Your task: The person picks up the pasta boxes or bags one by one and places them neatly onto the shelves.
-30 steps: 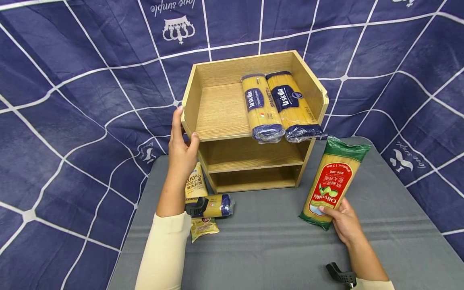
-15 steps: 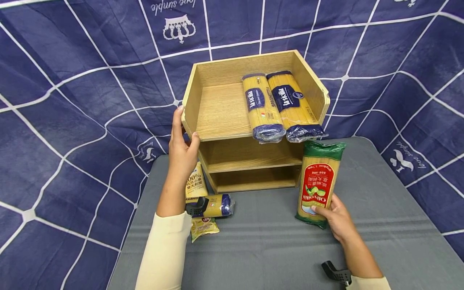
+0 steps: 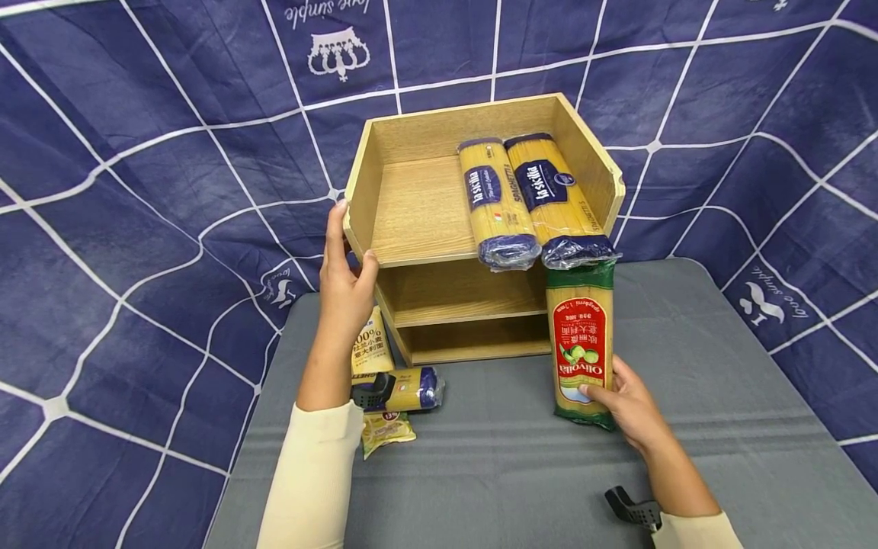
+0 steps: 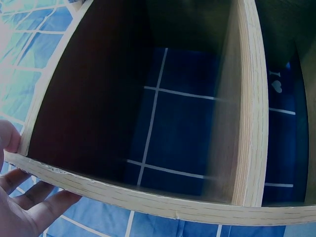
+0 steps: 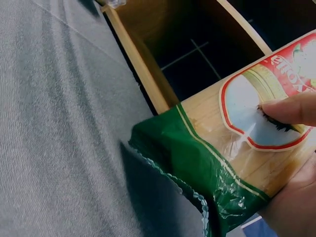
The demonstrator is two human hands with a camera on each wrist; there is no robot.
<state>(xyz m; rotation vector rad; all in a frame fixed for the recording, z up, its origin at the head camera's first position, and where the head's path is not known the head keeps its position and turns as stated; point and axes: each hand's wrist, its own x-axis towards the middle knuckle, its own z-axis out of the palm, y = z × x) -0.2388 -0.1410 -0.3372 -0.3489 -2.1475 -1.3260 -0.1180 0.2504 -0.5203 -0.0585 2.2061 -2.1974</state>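
Observation:
My left hand (image 3: 345, 293) grips the left side panel of a wooden shelf unit (image 3: 411, 202); in the left wrist view the thumb and fingers (image 4: 52, 205) lie on opposite sides of its edge board. A green-ended spaghetti packet (image 3: 581, 339) with a red label is held by its near end in my right hand (image 3: 634, 408), thumb on the label. The packet's far end overlaps the right side of the shelf's lower openings, under the overhanging top packets. Two blue-and-yellow spaghetti packets, the left one (image 3: 490, 194) and the right one (image 3: 549, 187), lie side by side on the top tier.
Left of the unit, partly behind my left forearm, lie a cream pasta bag (image 3: 370, 343), another blue-ended spaghetti packet (image 3: 414, 389) and a small yellow packet (image 3: 386, 433). Grey cloth (image 3: 494, 457) covers the table. A blue checked curtain (image 3: 439, 46) surrounds the back and sides.
My right hand has moved left with the green-ended spaghetti packet, turning it straighter and bringing its far end to the shelf's right side. The left hand stays on the panel.

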